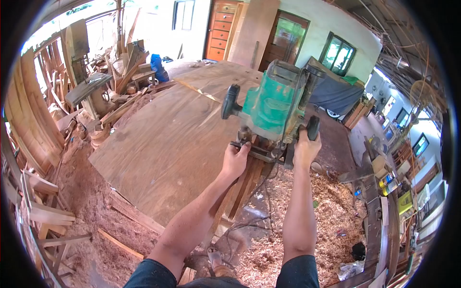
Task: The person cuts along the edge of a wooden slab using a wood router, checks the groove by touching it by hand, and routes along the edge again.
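Note:
A green plunge router [272,103] stands upright at the end of the large wooden panel, over narrow wood strips [245,189]. Low on its left side, my left hand [235,161] is closed, pinching a small dark knob or lever near the base. My right hand [306,149] grips the router's right side, just below the black right handle [313,127]. The black left handle [231,102] has no hand on it. The router's bit is hidden, and a dark power cord [269,192] hangs down beside the strips.
The wide wooden panel [158,149] spreads out to the left. Wood shavings [307,206] cover the floor around my sandalled foot [214,257]. Scrap lumber [129,81] and a bandsaw-like machine [89,91] stand at the left. A cluttered bench [379,201] runs along the right.

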`<action>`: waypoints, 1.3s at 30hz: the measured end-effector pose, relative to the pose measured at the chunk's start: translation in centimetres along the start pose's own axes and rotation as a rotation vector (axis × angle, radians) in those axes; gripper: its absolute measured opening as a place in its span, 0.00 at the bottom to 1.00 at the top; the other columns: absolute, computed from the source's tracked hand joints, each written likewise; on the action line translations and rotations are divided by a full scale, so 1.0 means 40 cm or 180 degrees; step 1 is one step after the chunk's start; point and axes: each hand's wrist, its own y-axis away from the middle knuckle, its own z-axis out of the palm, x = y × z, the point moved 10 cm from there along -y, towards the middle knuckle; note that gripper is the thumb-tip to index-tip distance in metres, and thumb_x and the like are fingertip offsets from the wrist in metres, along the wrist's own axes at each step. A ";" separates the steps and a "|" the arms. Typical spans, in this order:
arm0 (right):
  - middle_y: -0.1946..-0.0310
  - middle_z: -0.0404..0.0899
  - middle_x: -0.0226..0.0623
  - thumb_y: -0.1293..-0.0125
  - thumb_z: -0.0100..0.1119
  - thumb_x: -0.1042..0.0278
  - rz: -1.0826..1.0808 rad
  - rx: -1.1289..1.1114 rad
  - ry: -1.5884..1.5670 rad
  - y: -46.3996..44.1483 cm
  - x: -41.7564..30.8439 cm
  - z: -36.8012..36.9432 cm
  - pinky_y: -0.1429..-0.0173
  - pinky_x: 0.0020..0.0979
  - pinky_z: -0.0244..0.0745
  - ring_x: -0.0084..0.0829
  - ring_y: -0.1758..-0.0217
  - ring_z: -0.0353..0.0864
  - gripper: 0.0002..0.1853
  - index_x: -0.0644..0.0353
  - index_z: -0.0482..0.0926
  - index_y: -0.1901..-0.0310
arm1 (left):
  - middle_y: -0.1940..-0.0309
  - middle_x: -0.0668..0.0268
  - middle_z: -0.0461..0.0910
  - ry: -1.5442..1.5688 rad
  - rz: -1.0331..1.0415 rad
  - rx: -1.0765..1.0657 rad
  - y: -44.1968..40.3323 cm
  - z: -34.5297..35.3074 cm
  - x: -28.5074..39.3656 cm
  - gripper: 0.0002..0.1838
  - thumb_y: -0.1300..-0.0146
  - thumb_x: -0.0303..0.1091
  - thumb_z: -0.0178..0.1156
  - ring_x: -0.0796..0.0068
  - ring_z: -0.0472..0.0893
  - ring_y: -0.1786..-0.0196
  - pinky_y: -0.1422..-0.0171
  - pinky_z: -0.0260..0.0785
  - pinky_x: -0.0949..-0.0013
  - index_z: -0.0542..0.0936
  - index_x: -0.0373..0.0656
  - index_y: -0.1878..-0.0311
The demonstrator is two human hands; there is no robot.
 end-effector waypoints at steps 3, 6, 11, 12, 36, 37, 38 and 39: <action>0.83 0.66 0.23 0.39 0.63 0.70 -0.0008 0.0006 0.0029 -0.013 0.006 0.004 0.84 0.25 0.54 0.17 0.88 0.61 0.07 0.59 0.73 0.67 | 0.76 0.76 0.71 0.0065 0.0020 -0.0061 -0.021 0.010 -0.016 0.15 0.29 0.41 0.62 0.86 0.66 0.73 0.72 0.57 0.71 0.73 0.41 0.66; 0.83 0.66 0.23 0.39 0.62 0.70 -0.0007 -0.0036 0.0012 -0.024 0.017 0.011 0.84 0.25 0.54 0.17 0.88 0.61 0.07 0.59 0.73 0.66 | 0.77 0.77 0.70 -0.0051 -0.0072 -0.0026 -0.023 0.010 -0.011 0.14 0.29 0.41 0.62 0.87 0.65 0.74 0.73 0.56 0.71 0.73 0.41 0.65; 0.83 0.66 0.23 0.39 0.62 0.71 0.0001 -0.0049 0.0015 -0.041 0.034 0.019 0.84 0.25 0.55 0.17 0.88 0.61 0.06 0.60 0.74 0.64 | 0.79 0.82 0.65 -0.0103 -0.0075 0.0059 -0.023 0.018 0.016 0.18 0.28 0.42 0.60 0.87 0.61 0.74 0.72 0.51 0.69 0.73 0.45 0.74; 0.83 0.67 0.23 0.39 0.62 0.71 -0.0003 -0.0057 0.0019 -0.043 0.031 0.024 0.84 0.24 0.55 0.17 0.88 0.62 0.06 0.60 0.74 0.64 | 0.79 0.82 0.65 -0.0103 -0.0068 0.0146 -0.026 0.015 0.017 0.19 0.28 0.43 0.60 0.87 0.61 0.74 0.72 0.51 0.69 0.72 0.45 0.74; 0.81 0.68 0.23 0.42 0.62 0.70 0.0016 0.0011 -0.0025 -0.119 0.084 0.068 0.78 0.28 0.56 0.17 0.81 0.63 0.07 0.62 0.74 0.68 | 0.78 0.75 0.72 -0.0365 -0.0295 -0.0146 -0.174 0.054 -0.086 0.19 0.31 0.47 0.63 0.82 0.70 0.76 0.74 0.61 0.70 0.75 0.38 0.62; 0.81 0.68 0.24 0.42 0.63 0.70 0.0048 0.0007 -0.0006 -0.120 0.082 0.069 0.76 0.28 0.58 0.18 0.80 0.63 0.07 0.63 0.75 0.68 | 0.78 0.75 0.71 -0.0396 -0.0218 -0.0138 -0.181 0.052 -0.082 0.18 0.31 0.47 0.63 0.83 0.69 0.76 0.75 0.60 0.70 0.75 0.39 0.62; 0.79 0.71 0.27 0.42 0.64 0.69 0.0090 -0.0002 0.0069 -0.121 0.091 0.068 0.72 0.29 0.61 0.20 0.78 0.66 0.08 0.64 0.76 0.67 | 0.78 0.76 0.71 -0.0427 -0.0144 -0.0138 -0.186 0.053 -0.079 0.18 0.31 0.47 0.63 0.83 0.69 0.76 0.75 0.59 0.70 0.75 0.39 0.63; 0.77 0.73 0.29 0.43 0.65 0.68 0.0124 -0.0017 0.0149 -0.125 0.091 0.068 0.69 0.31 0.65 0.23 0.75 0.68 0.10 0.65 0.77 0.65 | 0.78 0.76 0.71 -0.0446 -0.0069 -0.0137 -0.189 0.058 -0.072 0.18 0.31 0.47 0.63 0.84 0.68 0.76 0.75 0.59 0.70 0.76 0.39 0.64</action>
